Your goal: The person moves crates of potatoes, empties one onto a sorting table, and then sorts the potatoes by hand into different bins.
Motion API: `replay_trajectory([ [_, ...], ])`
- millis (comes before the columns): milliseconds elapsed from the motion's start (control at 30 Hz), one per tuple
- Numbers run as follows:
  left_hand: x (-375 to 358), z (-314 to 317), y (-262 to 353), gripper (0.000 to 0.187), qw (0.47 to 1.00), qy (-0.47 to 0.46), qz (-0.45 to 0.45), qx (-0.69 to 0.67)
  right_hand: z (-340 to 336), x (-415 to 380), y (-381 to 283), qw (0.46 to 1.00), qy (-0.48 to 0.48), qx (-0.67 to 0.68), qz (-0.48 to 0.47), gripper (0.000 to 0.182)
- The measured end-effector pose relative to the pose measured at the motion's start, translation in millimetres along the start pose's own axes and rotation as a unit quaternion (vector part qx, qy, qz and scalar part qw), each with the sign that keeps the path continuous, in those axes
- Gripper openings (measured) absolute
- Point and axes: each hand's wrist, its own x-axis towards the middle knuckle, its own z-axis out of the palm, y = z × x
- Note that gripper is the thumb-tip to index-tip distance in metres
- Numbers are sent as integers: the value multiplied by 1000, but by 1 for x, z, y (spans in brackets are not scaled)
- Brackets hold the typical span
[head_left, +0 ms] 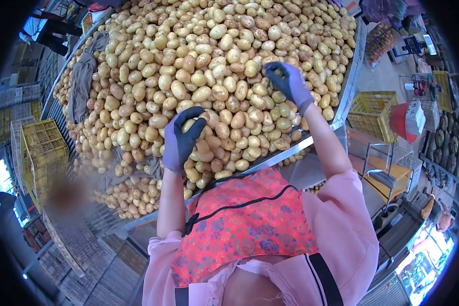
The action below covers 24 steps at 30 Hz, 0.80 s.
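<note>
A large heap of pale yellow-brown potatoes [201, 93] fills a metal-edged sorting table [285, 153] in front of me. My left hand [181, 140], in a purple glove with dark fingers, is at the near left part of the heap. Its fingers and thumb curl around a potato [188, 125], which shows between them. Farther right, my right hand [290, 85] hovers low over the potatoes in a matching glove. Its fingers and thumb are bent with a gap between them, and I see nothing held there. A round potato [251, 68] lies just left of those fingertips.
A grey cloth [84, 81] lies along the heap's left side. Yellow crates [43, 153] stand at left, and another yellow crate [370, 115] stands at right beside a red bucket [406, 122]. A person's dark-clothed legs [53, 33] show at upper left.
</note>
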Motion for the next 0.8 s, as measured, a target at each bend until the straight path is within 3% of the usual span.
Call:
replay_trajectory([
  [33, -1, 1, -2, 29, 1000, 1, -2, 0, 1, -8, -27, 996, -55, -68, -35, 23],
  [100, -1, 1, -9, 31, 1000, 10, 9, -23, 21, -20, -50, 923, -141, -348, -87, 21],
  [167, -1, 4, -9, 35, 999, 16, 48, 1, 48, -17, -41, 860, -190, -465, -89, 24],
  [200, -1, 8, -5, 37, 998, 27, 46, -33, 50, -8, -51, 807, -307, -502, -53, 25],
  [300, -4, 8, 1, 46, 996, 33, 39, -74, 46, 18, -71, 811, -360, -460, 22, 19],
  [367, -6, 8, -6, 50, 993, 41, 54, -96, 42, 23, -49, 814, -356, -459, 8, 24],
  [433, -11, 7, 1, 53, 992, 48, 43, -105, 40, 18, -28, 845, -305, -434, -73, 28],
  [500, -13, 7, 4, 52, 993, 43, 42, -102, 20, 10, -30, 856, -326, -397, -63, 35],
  [567, -17, 7, 11, 51, 993, 40, 53, -93, 4, 1, -29, 939, -282, -195, -3, 40],
  [600, -19, 10, 13, 50, 994, 36, 61, -85, 2, -13, -28, 958, -277, -8, 68, 46],
  [633, -22, 13, 14, 50, 994, 30, 62, -85, 0, -31, -36, 939, -274, 184, 102, 46],
  [700, -24, 24, 17, 49, 990, -11, 85, -113, 3, -64, -40, 861, -257, 418, 136, 44],
  [767, -28, 41, 19, 44, 987, -31, 152, -51, 21, -103, -46, 870, -187, 456, -22, 41],
  [800, -32, 50, 25, 42, 979, -43, 197, 7, 26, -110, -45, 687, -217, 679, 138, 43],
])
